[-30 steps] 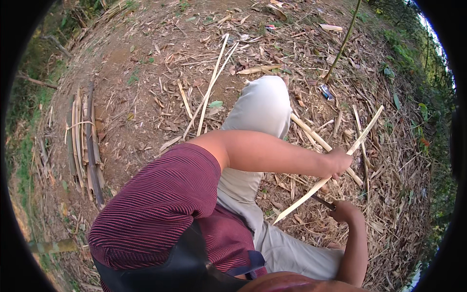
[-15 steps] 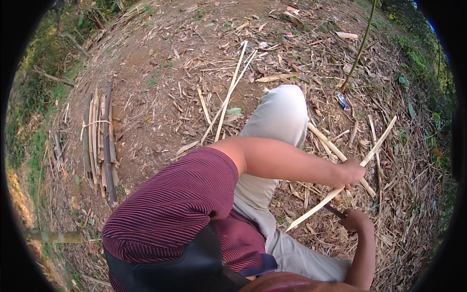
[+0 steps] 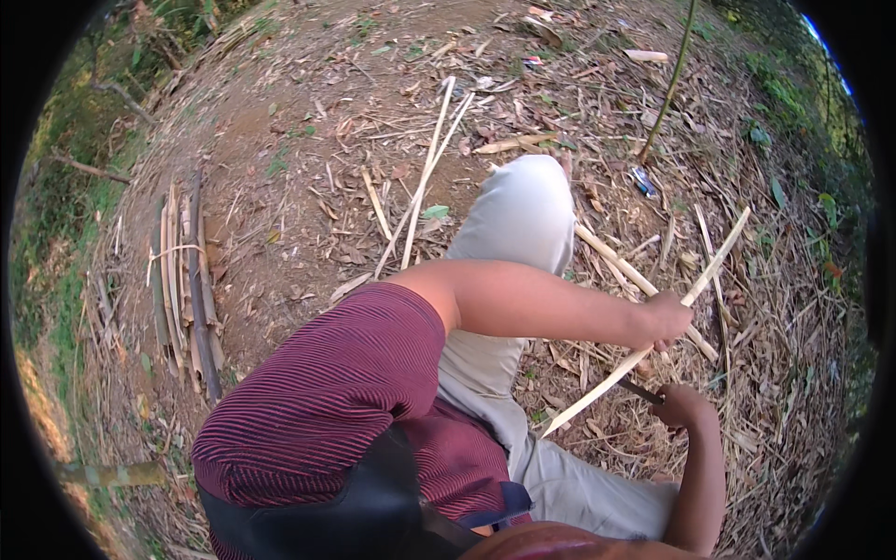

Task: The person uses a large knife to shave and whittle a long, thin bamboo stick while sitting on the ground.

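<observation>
Since earlier: bamboo strip (image 3: 644,352) tilted steeper | left hand (image 3: 668,317) grips it | right hand (image 3: 679,406) holds knife (image 3: 642,391) just below (keep blade angled away from fingers)

Outdoor clearing, bamboo-littered dirt ground (image 3: 308,140)

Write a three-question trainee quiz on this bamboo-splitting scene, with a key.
1. True or false: the left hand grips the pale bamboo strip.
2. Which hand holds the dark blade? A. left hand B. right hand C. neither
3. Fill in: the tied bundle of sticks lies on the ground to the person's ____.

Key: 1 true. 2 B. 3 left.
</observation>
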A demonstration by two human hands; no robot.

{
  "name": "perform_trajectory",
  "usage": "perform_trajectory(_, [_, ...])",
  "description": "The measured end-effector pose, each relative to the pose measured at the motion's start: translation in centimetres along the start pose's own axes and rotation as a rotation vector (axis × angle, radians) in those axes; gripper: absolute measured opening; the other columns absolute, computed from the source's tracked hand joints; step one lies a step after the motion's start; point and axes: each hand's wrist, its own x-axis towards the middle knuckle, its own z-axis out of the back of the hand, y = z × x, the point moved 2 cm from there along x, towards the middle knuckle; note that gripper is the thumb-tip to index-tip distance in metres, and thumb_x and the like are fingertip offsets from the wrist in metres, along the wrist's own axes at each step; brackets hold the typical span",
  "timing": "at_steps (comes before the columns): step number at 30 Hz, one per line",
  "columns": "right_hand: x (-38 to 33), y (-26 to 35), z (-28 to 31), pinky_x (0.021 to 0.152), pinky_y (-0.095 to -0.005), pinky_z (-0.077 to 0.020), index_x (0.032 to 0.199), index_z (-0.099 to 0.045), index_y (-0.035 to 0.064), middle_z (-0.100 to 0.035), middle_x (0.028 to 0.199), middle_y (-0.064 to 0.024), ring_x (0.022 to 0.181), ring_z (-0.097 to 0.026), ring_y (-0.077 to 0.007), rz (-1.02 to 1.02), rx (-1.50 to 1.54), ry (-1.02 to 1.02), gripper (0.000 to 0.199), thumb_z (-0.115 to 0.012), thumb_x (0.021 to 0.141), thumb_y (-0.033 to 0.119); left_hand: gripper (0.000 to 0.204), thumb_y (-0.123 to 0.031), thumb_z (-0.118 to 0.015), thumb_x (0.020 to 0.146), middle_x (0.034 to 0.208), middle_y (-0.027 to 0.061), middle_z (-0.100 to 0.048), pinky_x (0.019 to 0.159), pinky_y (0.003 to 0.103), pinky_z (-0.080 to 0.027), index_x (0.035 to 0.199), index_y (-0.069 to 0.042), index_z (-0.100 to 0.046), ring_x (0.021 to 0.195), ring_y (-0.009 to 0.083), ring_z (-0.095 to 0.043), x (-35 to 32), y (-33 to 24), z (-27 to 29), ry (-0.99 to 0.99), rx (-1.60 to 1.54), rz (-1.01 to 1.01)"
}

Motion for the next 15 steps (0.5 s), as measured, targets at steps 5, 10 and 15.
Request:
perform_trajectory(5, [1.8,-1.2,-0.5,0.062,-0.0402,-0.0616,0.116,-0.068,0.0056,-0.073,0.093,-0.0198,0.071,-0.073,-0.0284,-0.029,0.009,0.059,0.031,-0.061,0.091,0.023,0.006,-0.008,-0.050,0.094,0.063,-0.0015,-0.037,0.038,0.024,-0.027,0.093,-0.002,-0.052,0.046,0.0069,-0.032,1.9,0.8,0.1,0.065,-0.109,-0.014])
perform_trajectory(10, [3.2,-2.3,-1.7,0.063,-0.0395,-0.0599,0.104,-0.071,0.0022,-0.073,0.087,-0.0150,0.071,-0.072,-0.0274,0.003,-0.065,0.035,0.026,-0.058,0.089,0.019,0.005,-0.009,-0.050,0.094,0.070,-0.0006,-0.047,0.037,0.023,-0.026,0.090,-0.005,-0.050,0.045,0.0049,-0.033,1.2,0.3,0.4,0.114,-0.221,0.036])
perform_trajectory(15, [1.7,-1.3,-0.8,0.064,-0.0401,-0.0593,0.101,-0.071,-0.0002,-0.072,0.083,-0.0141,0.073,-0.072,-0.0271,0.009,-0.023,0.053,0.027,-0.059,0.087,0.020,0.008,-0.011,-0.049,0.096,0.071,-0.0004,-0.048,0.037,0.022,-0.025,0.093,-0.004,-0.050,0.045,0.0048,-0.033,1.0,0.4,0.7,0.146,-0.249,0.020])
